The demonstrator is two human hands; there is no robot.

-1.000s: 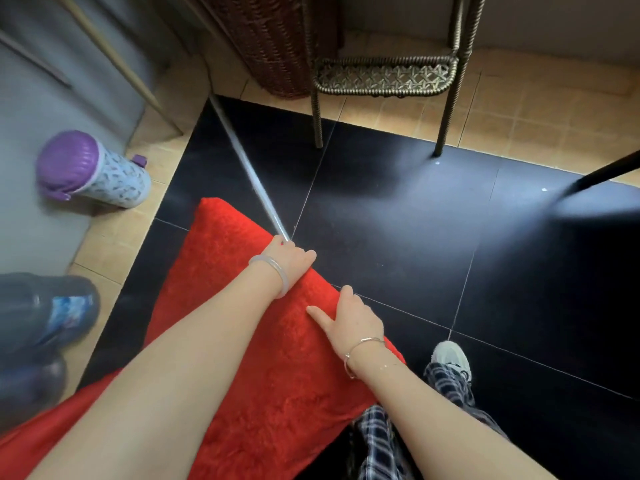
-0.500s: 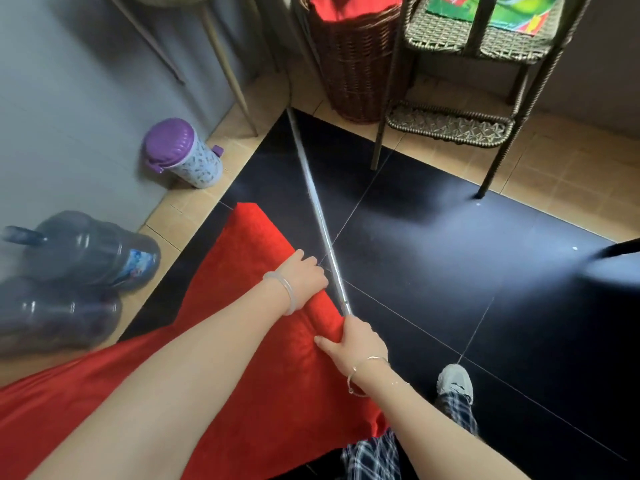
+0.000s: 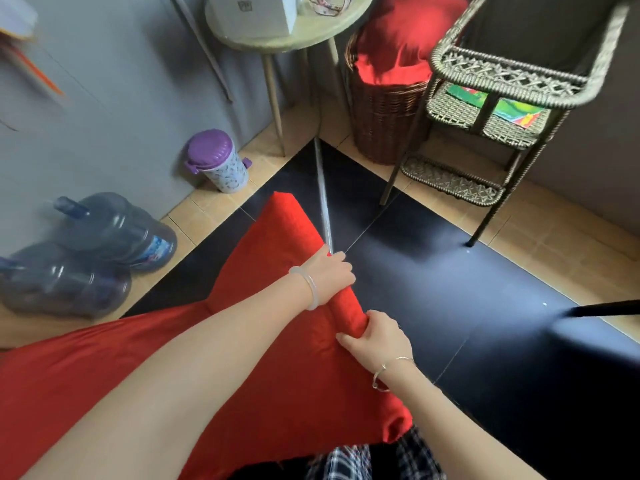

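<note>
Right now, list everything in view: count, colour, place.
red cloth: one, red, spread on the floor, far edge rolled up
metal rod: one, silver, runs from the roll toward the corner
water bottles: two, blue-tinted, on their sides by the left wall
bin: one, white with purple lid, by the wall
round table: one, pale, top centre
white box: one, on the table
basket: one, brown wicker, holds red fabric
wicker rack: one, grey-brown, right of the basket
left hand: grips the roll where the rod enters
right hand: grips the roll, nearer the body
</note>
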